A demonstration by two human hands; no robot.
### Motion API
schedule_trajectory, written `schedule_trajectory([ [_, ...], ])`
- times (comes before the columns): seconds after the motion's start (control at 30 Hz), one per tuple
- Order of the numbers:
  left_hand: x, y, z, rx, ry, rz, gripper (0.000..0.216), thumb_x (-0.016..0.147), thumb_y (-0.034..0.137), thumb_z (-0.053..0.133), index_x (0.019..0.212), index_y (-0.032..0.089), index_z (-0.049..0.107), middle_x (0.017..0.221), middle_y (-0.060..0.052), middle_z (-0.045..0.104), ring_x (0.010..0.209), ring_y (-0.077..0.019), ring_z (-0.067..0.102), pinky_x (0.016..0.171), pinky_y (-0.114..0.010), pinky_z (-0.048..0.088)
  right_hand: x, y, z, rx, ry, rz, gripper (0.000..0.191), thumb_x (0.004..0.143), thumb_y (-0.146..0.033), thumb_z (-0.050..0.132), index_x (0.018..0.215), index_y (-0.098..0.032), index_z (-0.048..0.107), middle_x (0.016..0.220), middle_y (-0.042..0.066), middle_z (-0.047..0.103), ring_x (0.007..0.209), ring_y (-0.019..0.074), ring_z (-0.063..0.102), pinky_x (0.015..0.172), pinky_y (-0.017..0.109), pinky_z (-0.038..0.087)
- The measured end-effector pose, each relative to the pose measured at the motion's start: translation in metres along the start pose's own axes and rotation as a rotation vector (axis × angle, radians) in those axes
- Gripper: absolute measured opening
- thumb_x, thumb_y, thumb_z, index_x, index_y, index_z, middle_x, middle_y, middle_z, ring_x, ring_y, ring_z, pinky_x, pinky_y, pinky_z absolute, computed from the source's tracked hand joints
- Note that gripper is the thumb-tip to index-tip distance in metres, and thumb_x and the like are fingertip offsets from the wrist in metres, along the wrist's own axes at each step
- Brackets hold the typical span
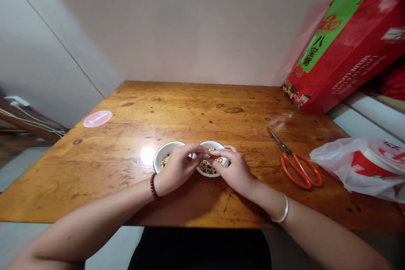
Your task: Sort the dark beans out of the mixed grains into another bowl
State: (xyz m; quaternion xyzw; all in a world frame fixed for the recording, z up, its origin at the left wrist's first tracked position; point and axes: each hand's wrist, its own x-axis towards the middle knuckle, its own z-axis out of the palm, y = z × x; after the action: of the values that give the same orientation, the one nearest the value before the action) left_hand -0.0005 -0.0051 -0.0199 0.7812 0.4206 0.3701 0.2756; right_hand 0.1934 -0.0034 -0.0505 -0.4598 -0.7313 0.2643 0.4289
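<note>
The left hand point(179, 163) and right hand point(236, 172) meet at the fingertips over beans point(207, 168) in the right bowl point(209, 144), beside the left bowl point(163, 151); whether they pinch anything, I cannot tell. Behind, the table point(177, 112) stretches to the wall point(196, 29); scissors point(287, 150) lie rightward.

The brown, knotty wooden table point(177, 109) before me has a glossy, scuffed finish. My white, dark-rimmed round bowls point(164, 152) look smooth and shiny, enamel or ceramic; I cannot tell which. My dark-red beaded bracelet point(153, 185) looks polished, my silver-coloured metal bangle point(287, 209) bright. The orange-handled scissors point(287, 151) pair grey metal blades point(277, 139) with smooth, plastic-looking grips. The translucent white bag point(333, 156) is thin, crumpled plastic; the large red-and-green box point(344, 59), smooth glossy cardboard.
</note>
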Motion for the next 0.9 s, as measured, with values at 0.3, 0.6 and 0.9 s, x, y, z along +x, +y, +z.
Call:
schedule_trajectory([
  [0.3,0.0001,-0.0023,0.0019,-0.077,0.007,-0.022,0.013,0.093,0.027,0.06,0.095,0.019,0.071,0.091,-0.004,0.075,0.077,-0.0115,0.067,0.069,-0.021,0.052,0.0017,0.0017,-0.0017,0.155,-0.066,0.075,0.024,0.079,-0.034,0.074,0.102,-0.029,0.076,0.101,0.003,0.077,0.099,0.0232,0.071,0.092,0.041,0.055],
  [0.6,-0.0001,-0.0022,0.0022,-0.048,0.003,-0.037,0.013,0.095,0.028,0.059,0.096,0.019,0.068,0.089,-0.002,0.072,0.075,-0.0101,0.063,0.066,-0.019,0.049,0.0033,-0.0037,-0.0024,0.269,-0.027,0.091,0.012,0.082,-0.03,0.07,0.09,-0.025,0.078,0.092,0.003,0.079,0.088,0.021,0.074,0.087,0.036,0.058],
  [0.9,0.0013,-0.0041,-0.0007,0.118,-0.065,-0.064,0.017,0.091,0.031,0.065,0.081,0.017,0.062,0.068,0.003,0.065,0.058,-0.0083,0.055,0.056,-0.019,0.039,0.0041,-0.002,-0.0054,0.207,0.071,0.095,0.016,0.085,-0.034,0.067,0.085,-0.022,0.077,0.086,0.004,0.078,0.081,0.02,0.073,0.078,0.032,0.057],
])
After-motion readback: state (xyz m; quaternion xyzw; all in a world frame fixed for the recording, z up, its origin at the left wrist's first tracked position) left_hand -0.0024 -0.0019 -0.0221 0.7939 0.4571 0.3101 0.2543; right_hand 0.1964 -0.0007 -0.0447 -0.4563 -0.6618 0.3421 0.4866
